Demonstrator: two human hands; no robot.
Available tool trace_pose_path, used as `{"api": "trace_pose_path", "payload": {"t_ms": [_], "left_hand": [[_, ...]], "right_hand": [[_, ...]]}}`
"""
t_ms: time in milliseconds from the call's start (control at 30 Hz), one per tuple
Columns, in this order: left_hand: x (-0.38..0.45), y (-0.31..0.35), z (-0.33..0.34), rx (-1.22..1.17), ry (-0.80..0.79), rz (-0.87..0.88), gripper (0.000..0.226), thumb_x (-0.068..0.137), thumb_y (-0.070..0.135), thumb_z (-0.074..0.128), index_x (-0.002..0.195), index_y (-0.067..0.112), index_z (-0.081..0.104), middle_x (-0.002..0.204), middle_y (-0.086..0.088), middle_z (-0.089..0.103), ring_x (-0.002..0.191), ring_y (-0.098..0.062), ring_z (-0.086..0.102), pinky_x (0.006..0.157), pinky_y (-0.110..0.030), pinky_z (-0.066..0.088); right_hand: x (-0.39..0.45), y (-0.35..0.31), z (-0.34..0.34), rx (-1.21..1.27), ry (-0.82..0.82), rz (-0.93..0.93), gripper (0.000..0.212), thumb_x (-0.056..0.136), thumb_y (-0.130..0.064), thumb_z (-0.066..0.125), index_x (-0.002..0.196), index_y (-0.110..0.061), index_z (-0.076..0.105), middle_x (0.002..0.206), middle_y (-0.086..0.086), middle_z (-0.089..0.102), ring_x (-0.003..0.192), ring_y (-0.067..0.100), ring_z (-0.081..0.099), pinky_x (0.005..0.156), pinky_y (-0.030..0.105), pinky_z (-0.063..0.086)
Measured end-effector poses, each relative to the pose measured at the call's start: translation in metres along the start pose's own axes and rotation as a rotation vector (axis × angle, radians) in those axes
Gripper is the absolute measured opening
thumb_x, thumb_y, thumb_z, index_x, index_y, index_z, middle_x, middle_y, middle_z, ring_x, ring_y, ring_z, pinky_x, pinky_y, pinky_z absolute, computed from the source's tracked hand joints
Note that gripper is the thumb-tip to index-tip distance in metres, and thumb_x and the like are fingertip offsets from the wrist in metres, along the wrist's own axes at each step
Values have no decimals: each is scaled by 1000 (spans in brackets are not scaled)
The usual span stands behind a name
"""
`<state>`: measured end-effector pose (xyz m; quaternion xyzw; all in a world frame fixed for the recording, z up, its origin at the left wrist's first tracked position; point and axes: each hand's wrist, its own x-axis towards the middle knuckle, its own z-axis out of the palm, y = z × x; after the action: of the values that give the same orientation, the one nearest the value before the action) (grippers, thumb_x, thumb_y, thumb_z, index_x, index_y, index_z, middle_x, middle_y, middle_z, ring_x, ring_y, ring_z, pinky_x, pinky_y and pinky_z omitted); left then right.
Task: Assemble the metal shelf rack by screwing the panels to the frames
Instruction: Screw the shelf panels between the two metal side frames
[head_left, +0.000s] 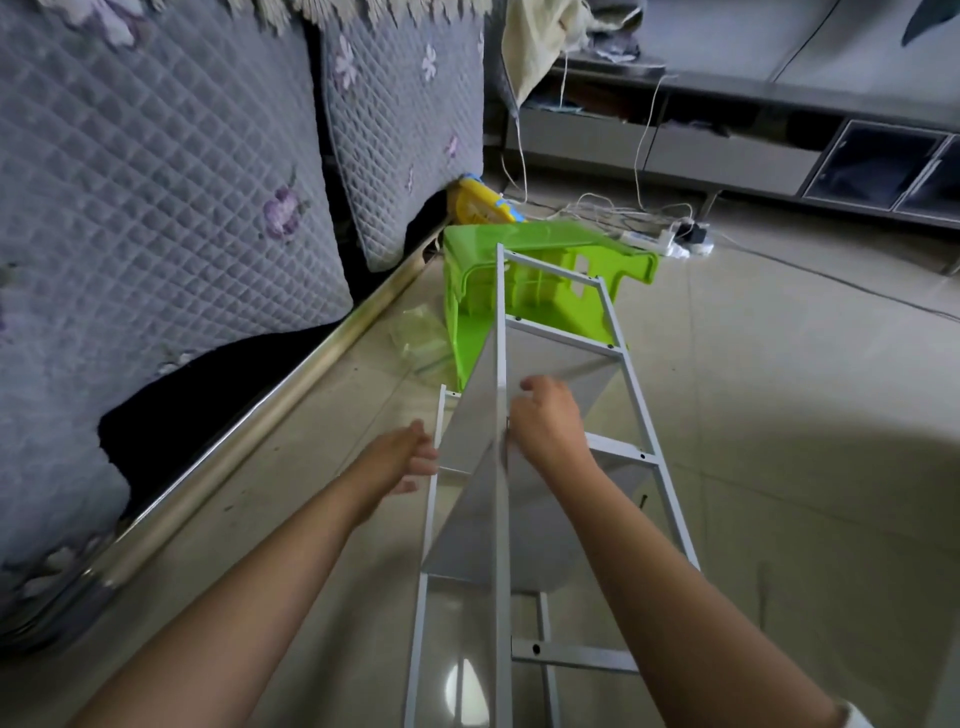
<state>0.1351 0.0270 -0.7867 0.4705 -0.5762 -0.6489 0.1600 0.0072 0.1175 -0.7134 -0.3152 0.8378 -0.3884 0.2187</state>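
The white metal shelf rack lies lengthwise on the floor, running away from me. Its middle upright post (500, 332) rises between a ladder-like right frame (641, 415) and a lower left frame (435, 499). Pale grey panels (467, 467) slant between the frames. My left hand (410, 454) holds the left frame's upright with thumb above and fingers curled at it. My right hand (548, 421) has curled fingers at the middle post and pinches a small dark screw (508, 425) there; most of the screw is hidden.
A green plastic stool (524, 260) lies tipped under the rack's far end, beside a clear plastic bag (422, 338). A quilted sofa (156, 208) fills the left. A power strip with cables (660, 240) lies ahead. A small dark part (643, 501) lies on the floor tiles.
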Motion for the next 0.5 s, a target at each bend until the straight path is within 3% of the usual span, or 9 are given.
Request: {"api": "trace_pose_path", "payload": {"t_ms": [67, 133, 200, 267, 333, 400, 500], "left_hand": [[0, 24, 14, -35, -27, 47, 29, 101, 30, 33, 85, 18, 54, 84, 0, 60, 73, -10, 56, 65, -25, 40], [0, 47, 30, -29, -32, 73, 28, 100, 31, 35, 84, 19, 54, 82, 3, 60, 74, -9, 55, 65, -24, 41], [1, 64, 44, -32, -52, 84, 26, 98, 32, 40, 83, 18, 55, 81, 1, 61, 74, -10, 56, 67, -25, 42], [3, 71, 55, 8, -64, 100, 20, 92, 32, 54, 82, 16, 57, 84, -4, 61, 75, -16, 57, 72, -26, 44], [5, 69, 61, 97, -43, 130, 17, 82, 27, 63, 86, 11, 60, 84, -7, 62, 75, -19, 56, 68, -24, 46], [3, 66, 66, 173, -17, 163, 20, 79, 27, 59, 81, 7, 59, 78, -9, 61, 67, -19, 54, 60, -23, 44], [6, 62, 72, 292, 56, 219, 41, 78, 36, 52, 85, -3, 60, 89, -21, 65, 75, -27, 57, 69, -33, 44]], "right_hand": [[6, 7, -11, 157, 72, 36, 43, 84, 5, 35, 124, 0, 49, 130, 16, 45, 109, 26, 47, 76, 27, 40], [14, 17, -14, 290, 87, 90, 47, 83, 6, 33, 125, -6, 48, 121, 10, 48, 90, 22, 48, 59, 23, 38], [22, 25, -11, 398, 113, 141, 44, 84, 7, 33, 120, -8, 52, 110, 5, 47, 81, 20, 49, 55, 22, 37], [29, 32, -5, 531, 118, 181, 39, 82, 8, 33, 108, -12, 54, 107, 7, 49, 90, 23, 51, 69, 27, 44], [35, 39, 1, 607, 125, 203, 35, 79, 9, 33, 95, -15, 52, 103, 9, 51, 95, 25, 52, 79, 35, 43], [39, 42, 4, 632, 113, 202, 32, 78, 9, 34, 85, -17, 52, 100, 10, 53, 96, 25, 52, 82, 36, 42], [39, 43, 0, 729, 94, 212, 37, 78, 12, 34, 72, -20, 51, 85, 7, 56, 93, 26, 54, 85, 35, 43]]}}
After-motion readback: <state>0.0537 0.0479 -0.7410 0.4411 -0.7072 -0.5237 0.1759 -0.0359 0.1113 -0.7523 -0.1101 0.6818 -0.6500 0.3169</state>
